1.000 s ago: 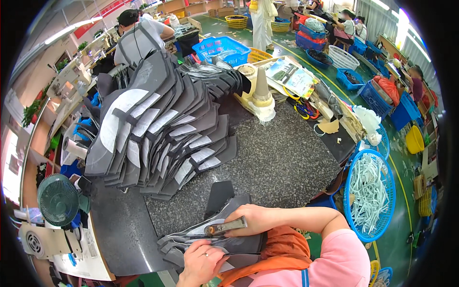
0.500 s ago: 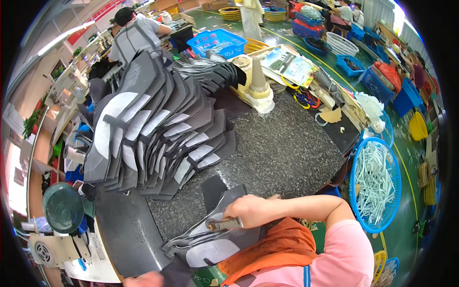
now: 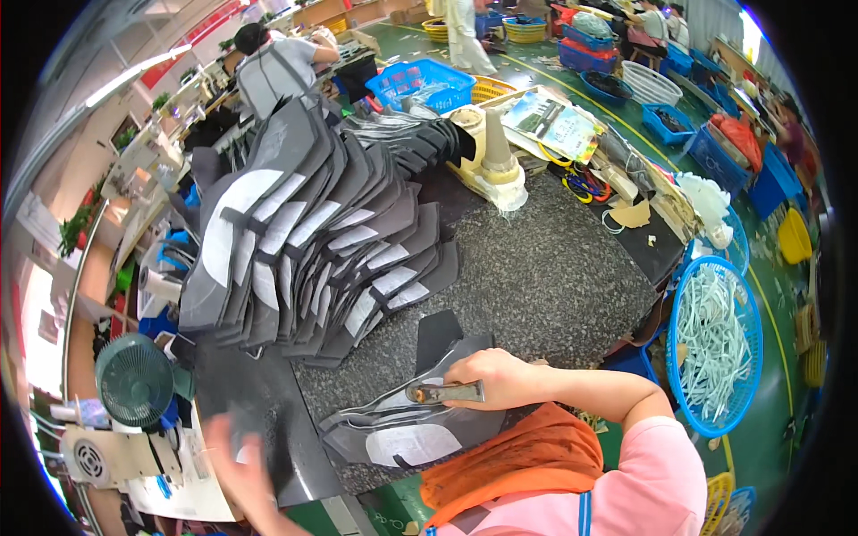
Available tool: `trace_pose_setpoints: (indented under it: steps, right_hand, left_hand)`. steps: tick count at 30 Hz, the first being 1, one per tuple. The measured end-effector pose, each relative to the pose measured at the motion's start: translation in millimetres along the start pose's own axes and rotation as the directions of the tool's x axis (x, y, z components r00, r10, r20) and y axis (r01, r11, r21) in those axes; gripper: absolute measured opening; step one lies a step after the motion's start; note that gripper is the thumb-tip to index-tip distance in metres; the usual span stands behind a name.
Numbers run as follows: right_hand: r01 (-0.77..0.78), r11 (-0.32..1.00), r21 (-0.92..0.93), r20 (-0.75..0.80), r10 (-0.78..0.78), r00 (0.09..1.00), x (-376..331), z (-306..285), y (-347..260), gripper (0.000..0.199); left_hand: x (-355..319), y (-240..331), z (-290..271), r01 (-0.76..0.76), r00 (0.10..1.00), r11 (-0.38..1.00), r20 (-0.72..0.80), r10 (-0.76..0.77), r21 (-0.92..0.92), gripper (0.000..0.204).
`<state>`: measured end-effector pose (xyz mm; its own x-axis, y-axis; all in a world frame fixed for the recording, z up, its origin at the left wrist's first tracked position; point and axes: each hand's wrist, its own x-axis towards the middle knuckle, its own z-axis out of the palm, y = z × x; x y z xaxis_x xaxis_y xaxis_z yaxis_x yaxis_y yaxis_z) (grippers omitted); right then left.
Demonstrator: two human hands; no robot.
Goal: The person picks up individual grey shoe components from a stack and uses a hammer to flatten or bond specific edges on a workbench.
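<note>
Printed sheet: colourful rectangular leaflet (image 3: 556,125), flat at the bench's far edge, greens and white.
Red banner: long red sign (image 3: 192,45), upper left wall.
Screens: none seen.

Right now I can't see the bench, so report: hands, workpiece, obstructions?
Right hand gripping metal hand tool, pressing on grey cut piece. Left hand blurred, off the piece, empty-looking. Fanned stack of cut pieces beyond, apart.

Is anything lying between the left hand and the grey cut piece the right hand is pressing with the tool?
Nothing visible does. The left hand, blurred, is over the dark table edge, and only bare table lies between it and the grey cut piece. The right hand holds the metal tool on that piece.
</note>
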<state>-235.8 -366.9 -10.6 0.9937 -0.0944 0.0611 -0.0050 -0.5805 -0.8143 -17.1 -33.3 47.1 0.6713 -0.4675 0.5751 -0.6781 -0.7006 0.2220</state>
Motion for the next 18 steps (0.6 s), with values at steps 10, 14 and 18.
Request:
trace_pose_setpoints:
  steps: [10, 14, 18]
  right_hand:
    - [-0.042, 0.985, 0.167, -0.033, 0.048, 0.998, -9.9, 0.1, 1.8, 0.031]
    - [0.046, 0.994, 0.096, -0.045, -0.042, 0.998, -5.0, 0.5, -1.3, 0.03]
    - [-0.048, 0.997, -0.063, 0.201, 0.06, 0.978, -2.1, -10.9, -16.0, 0.027]
  left_hand:
    - [-57.8, 182.2, 61.0, -0.442, 0.731, 0.823, 0.389, 0.56, -0.356, 0.042]
    - [-48.4, 179.1, 58.0, -0.496, 0.667, 0.765, 0.383, 0.639, -0.411, 0.026]
    - [-47.2, 181.9, 55.5, -0.439, 0.602, 0.754, 0.463, 0.651, -0.488, 0.021]
